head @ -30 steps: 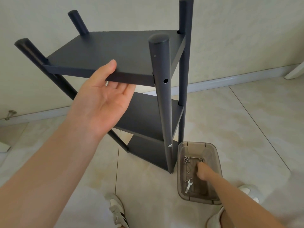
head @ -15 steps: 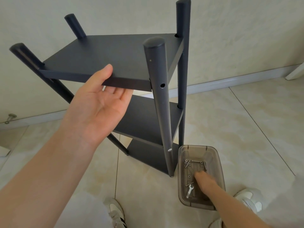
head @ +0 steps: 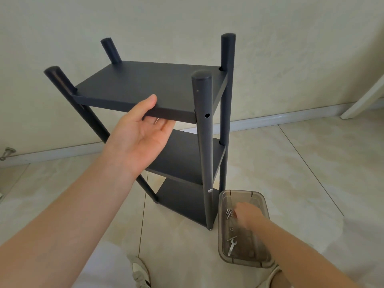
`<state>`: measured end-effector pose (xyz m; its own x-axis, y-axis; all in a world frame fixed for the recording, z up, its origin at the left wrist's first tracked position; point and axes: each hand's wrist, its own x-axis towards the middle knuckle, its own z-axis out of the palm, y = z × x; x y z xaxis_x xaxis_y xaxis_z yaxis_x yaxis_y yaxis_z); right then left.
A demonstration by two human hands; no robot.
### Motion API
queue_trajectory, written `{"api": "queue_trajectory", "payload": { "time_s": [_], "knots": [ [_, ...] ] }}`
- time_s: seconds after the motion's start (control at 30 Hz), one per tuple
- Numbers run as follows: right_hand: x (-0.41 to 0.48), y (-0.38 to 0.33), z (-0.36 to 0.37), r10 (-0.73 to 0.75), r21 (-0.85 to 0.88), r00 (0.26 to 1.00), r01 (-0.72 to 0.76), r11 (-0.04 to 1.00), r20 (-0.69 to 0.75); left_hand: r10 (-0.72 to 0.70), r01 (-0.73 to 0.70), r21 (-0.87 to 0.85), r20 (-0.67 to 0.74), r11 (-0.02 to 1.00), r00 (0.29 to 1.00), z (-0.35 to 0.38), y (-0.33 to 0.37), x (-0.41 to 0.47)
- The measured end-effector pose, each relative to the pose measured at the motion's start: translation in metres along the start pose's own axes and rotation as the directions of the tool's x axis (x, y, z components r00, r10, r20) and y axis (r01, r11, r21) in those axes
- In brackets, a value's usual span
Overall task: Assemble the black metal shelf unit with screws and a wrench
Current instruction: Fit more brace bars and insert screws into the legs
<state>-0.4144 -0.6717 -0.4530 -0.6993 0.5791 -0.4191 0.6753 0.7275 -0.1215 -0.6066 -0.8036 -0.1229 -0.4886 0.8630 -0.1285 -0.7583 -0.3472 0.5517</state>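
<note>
The black metal shelf unit (head: 145, 84) stands on the floor with three shelves between four round posts. My left hand (head: 141, 138) holds the top shelf's front edge, thumb on top and fingers underneath. The near right post (head: 204, 154) has an empty hole (head: 207, 115) beside that shelf and a silver screw head (head: 209, 191) lower down. My right hand (head: 248, 215) reaches into a smoky plastic bin (head: 264, 204) by the post's foot, fingertips at a cluster of screws (head: 228, 213). The hand is blurred, so its grip is unclear. A small silver wrench (head: 231, 247) lies at the bin's near end.
The unit stands close to a pale wall with a light baseboard (head: 280, 117). Glossy beige floor tiles (head: 301, 163) spread to the right. My shoes (head: 139, 273) are at the bottom edge. A small metal doorstop (head: 7, 152) sits at the far left.
My right hand has slid from the middle of the bin to the screws at its far end. My left hand keeps its hold on the top shelf. The view has tilted upward.
</note>
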Motion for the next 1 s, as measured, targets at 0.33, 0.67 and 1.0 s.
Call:
{"api": "queue_trajectory", "payload": {
  "time_s": [0.33,0.67,1.0],
  "knots": [
    [-0.061,-0.030,-0.184,-0.389,-0.126,0.919,0.379,0.917,-0.066,-0.046,0.046,0.004,-0.029,0.999,0.999,0.003,0.001,-0.003],
    [-0.167,-0.057,-0.281,-0.507,0.336,0.789,0.609,0.719,-0.346,-0.030,0.030,-0.003,-0.029,1.000,0.999,0.006,0.000,-0.004],
    [-0.187,-0.057,-0.293,-0.223,0.317,0.624,0.632,0.707,-0.749,-0.029,0.029,0.007,-0.038,1.000,0.999,0.004,0.001,0.001]
  ]
}}
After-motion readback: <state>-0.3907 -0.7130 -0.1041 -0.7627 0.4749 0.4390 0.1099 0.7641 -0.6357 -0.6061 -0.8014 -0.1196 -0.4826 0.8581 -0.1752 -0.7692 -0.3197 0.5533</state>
